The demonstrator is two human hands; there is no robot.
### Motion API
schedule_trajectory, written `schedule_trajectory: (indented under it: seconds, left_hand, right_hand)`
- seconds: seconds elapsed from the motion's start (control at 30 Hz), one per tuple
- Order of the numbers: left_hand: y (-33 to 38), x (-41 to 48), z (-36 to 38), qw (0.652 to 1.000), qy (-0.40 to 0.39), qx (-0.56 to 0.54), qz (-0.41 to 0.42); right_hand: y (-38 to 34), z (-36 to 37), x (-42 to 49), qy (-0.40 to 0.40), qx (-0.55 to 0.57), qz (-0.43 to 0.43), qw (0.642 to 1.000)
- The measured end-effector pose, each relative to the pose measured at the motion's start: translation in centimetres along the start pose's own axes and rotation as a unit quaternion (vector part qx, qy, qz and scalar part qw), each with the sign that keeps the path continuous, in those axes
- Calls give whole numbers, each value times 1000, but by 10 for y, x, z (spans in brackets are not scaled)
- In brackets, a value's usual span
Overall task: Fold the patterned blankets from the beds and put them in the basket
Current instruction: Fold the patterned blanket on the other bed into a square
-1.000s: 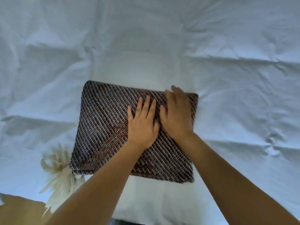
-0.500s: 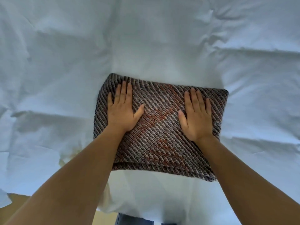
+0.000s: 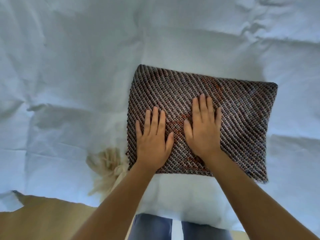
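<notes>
Since the blanket [image 3: 228, 108] lies folded into a thick rectangle on the white sheet [image 3: 69, 75] near the bed's edge, the left hand [image 3: 153, 139] and right hand [image 3: 203, 129] rest flat on its near-left part. Their fingers are straight and grip nothing, probably pressing the layers down to hold the fold. A cream fringe [image 3: 105, 163] pokes out at its near-left corner and could trail when lifted; no basket is in view.
</notes>
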State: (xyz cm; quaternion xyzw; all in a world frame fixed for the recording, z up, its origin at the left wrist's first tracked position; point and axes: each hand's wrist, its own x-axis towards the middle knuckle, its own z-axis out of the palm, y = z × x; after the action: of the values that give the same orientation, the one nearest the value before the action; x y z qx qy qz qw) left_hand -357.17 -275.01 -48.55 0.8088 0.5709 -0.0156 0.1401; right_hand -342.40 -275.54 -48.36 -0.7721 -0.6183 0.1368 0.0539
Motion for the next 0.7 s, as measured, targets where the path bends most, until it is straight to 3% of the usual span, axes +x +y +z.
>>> schedule_trajectory:
  seconds: [0.17, 0.33, 0.43, 0.53, 0.63, 0.7]
  left_hand:
    - [-27, -6, 11, 1000, -22, -4, 5]
    - [-31, -5, 12, 998, -47, -41, -7]
    - [-40, -2, 7, 991, -48, -82, -92]
    - [-56, 14, -8, 963, -67, -199, -172]
    - [-61, 30, -26, 931, -49, -322, -165]
    - [-57, 36, -32, 891, -99, -392, -206]
  right_hand:
    - [2, 15, -19, -21, -53, -55, 997]
    - [34, 14, -29, -15, -42, 7, 999]
    - [43, 9, -31, -12, -34, 41, 998]
    - [53, 2, -30, -4, -9, 61, 998]
    - [63, -3, -34, 11, 16, 157, 987]
    - [67, -6, -38, 24, 25, 235, 971]
